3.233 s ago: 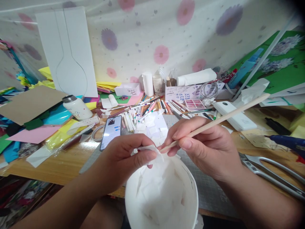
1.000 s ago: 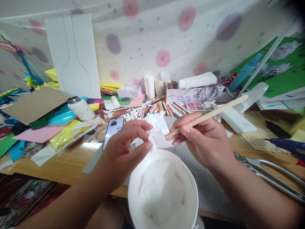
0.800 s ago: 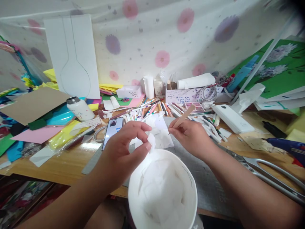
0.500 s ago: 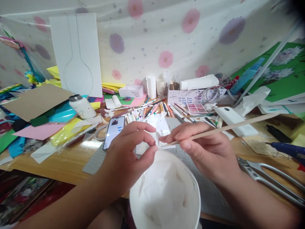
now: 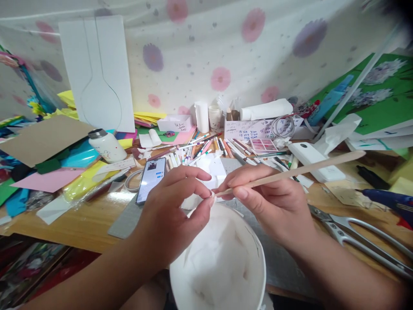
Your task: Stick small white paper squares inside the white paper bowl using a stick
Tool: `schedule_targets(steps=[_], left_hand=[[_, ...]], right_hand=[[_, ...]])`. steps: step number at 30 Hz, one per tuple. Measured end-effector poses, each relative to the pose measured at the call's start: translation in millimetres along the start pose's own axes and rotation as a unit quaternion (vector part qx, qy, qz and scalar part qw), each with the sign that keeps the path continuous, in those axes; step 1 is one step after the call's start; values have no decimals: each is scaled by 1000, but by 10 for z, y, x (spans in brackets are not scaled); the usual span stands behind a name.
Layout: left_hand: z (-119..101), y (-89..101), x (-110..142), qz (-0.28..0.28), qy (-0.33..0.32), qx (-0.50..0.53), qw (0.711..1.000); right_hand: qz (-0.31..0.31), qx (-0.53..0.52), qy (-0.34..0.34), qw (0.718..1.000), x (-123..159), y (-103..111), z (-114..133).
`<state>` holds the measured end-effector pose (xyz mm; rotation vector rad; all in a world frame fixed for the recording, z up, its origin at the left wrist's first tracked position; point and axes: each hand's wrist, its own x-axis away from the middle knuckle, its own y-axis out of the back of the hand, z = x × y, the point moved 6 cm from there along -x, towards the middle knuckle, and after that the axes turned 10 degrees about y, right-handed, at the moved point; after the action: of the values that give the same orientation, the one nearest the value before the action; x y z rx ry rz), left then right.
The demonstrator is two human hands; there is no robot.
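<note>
My left hand pinches a small bit of white paper between thumb and fingertips, just above the rim of a white bucket. In my right hand is a flat wooden craft stick, held like a pen and slanting up to the right. Its lower tip meets the paper at my left fingertips. The bucket stands close to me with its mouth facing up; pale paper scraps seem to line its inside. Behind my hands, white paper pieces lie on a grey cutting mat.
Large scissors and a blue glue gun lie at the right. A phone, a tape roll and a white bottle sit left. Several markers spread behind. A white power bank lies right of them.
The stick dipped down toward the white paper pieces on the mat, then came back to my left fingertips. The paper in my left hand now shows as a much smaller bit.
</note>
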<state>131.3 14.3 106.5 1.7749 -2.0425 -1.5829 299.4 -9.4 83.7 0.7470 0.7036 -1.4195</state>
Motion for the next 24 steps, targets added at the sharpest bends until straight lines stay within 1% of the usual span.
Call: schedule_targets(steps=[5,11,15,19,24], left_hand=[[2,35,-15,-12,3,-5,1000],[29,29,1,-9,10,-35,999],[52,25,9,-10,12,-42,999],[68,28,-14,0,22,-17,1000],[89,8,-40,20,54,19,998]], right_hand=[[0,22,2,1000,-8,17,17],[21,68,59,996,-9,-20,91],[17,73,57,996,3,-19,95],[22,61,71,995,-8,-47,117],[42,48,95,993,-20,-114,141]])
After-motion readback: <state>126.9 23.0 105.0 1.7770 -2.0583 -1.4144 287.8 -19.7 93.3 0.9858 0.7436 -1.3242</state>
